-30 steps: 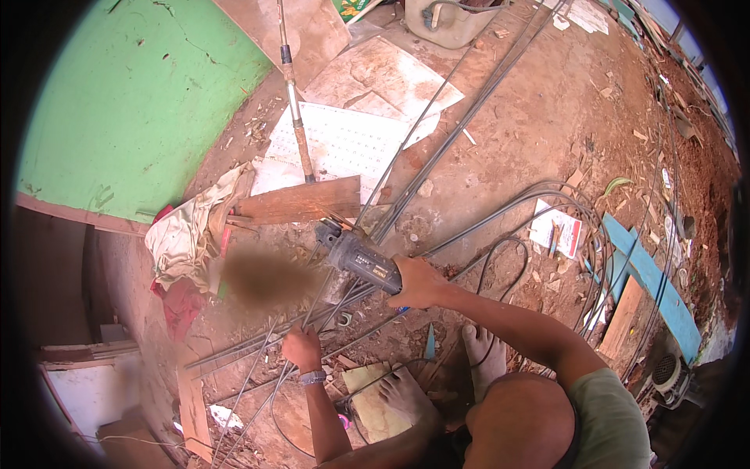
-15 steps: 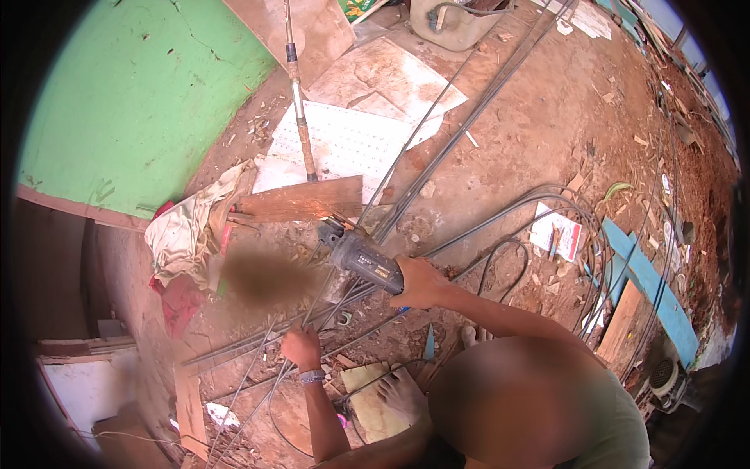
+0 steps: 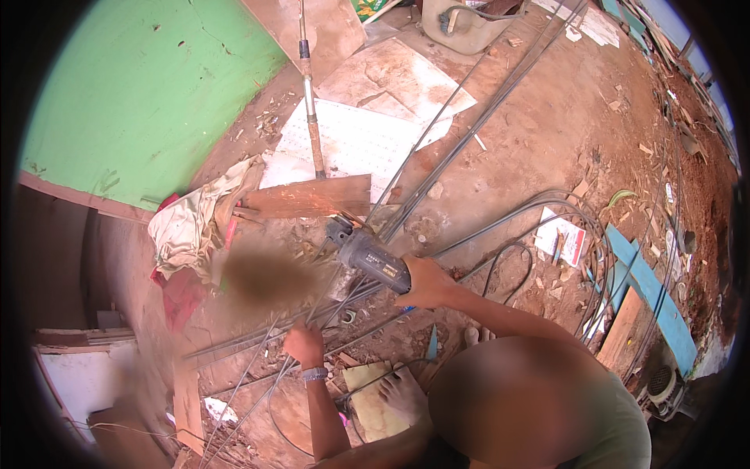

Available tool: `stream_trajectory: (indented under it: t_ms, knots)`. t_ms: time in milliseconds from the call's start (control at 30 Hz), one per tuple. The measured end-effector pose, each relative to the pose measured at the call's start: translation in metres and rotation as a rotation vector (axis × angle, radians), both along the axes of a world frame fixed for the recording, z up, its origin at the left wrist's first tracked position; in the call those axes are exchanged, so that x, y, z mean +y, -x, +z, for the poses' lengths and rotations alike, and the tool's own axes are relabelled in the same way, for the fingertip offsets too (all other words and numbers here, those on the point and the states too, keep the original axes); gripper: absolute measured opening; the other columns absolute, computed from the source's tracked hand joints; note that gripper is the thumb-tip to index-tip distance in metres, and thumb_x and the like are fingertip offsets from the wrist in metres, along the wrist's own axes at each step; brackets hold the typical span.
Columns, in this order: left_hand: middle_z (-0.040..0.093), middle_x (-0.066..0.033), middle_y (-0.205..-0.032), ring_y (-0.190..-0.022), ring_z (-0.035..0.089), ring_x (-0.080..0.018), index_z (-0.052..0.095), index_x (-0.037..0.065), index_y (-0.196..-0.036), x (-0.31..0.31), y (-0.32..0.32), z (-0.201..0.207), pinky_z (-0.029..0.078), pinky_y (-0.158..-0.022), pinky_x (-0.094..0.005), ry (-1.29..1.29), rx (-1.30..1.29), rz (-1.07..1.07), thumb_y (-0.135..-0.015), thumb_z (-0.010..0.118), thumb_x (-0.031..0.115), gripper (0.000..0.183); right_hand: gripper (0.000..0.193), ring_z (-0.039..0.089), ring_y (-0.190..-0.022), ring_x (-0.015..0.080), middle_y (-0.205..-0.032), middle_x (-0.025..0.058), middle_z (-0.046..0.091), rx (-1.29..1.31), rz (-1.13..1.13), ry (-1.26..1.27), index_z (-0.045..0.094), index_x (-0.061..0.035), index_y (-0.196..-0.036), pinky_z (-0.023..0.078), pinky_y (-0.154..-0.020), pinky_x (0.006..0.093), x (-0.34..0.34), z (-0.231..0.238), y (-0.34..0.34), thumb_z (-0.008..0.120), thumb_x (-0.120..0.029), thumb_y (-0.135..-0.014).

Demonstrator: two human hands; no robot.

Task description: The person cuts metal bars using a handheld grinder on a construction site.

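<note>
1 grinder (image 3: 373,260) above ground (image 3: 547,141), head near 1 brown plank (image 3: 312,198) | 1 right hand (image 3: 426,283), fingers wrapped round grinder body | 1 left hand (image 3: 304,345), fingers curled on dark rods (image 3: 361,294), count unclear

At centre, angle grinder (image 3: 373,256), on the near side of plank (image 3: 312,198); left of both, cloth (image 3: 195,219); beyond plank, paper sheet (image 3: 351,141); far left, panel (image 3: 141,102); just right of plank, rods (image 3: 409,209).

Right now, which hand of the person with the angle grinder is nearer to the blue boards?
Right. Their right hand, on the grinder, is left of the blue boards in the picture; the left hand, among thin rods, is farther left.
</note>
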State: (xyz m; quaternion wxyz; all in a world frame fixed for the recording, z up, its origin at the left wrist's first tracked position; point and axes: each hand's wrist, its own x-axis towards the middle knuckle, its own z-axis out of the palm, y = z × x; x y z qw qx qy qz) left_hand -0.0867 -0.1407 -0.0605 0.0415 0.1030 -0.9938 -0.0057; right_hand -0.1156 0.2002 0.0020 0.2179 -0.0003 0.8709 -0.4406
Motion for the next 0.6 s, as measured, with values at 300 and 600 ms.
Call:
stream_trajectory:
  t_ms: [300, 600]
  knots:
    - [0.067, -0.0183, -0.069, -0.066, 0.068, -0.0376, 0.07, 0.008, -0.079, 0.004, 0.001, 0.006, 0.053, -0.059, -0.0467, -0.012, 0.003, -0.003, -0.074, 0.071, 0.024, 0.017, 0.061, 0.067, -0.093, 0.043, -0.095, 0.0281, 0.067, 0.053, -0.017, 0.003, 0.058, 0.0048, -0.106, 0.052, -0.086, 0.0462, -0.002, -0.005, -0.001, 0.077, -0.032, -0.061]
    - [0.067, -0.018, -0.07, -0.066, 0.067, -0.0377, 0.071, 0.009, -0.08, 0.001, 0.001, 0.002, 0.053, -0.059, -0.0472, -0.042, -0.006, -0.007, -0.076, 0.07, 0.024, 0.016, 0.063, 0.065, -0.094, 0.0435, -0.095, 0.0283, 0.065, 0.136, -0.006, -0.029, 0.056, 0.0058, -0.106, 0.051, -0.087, 0.0469, 0.0, -0.017, -0.01, 0.077, -0.033, -0.061]
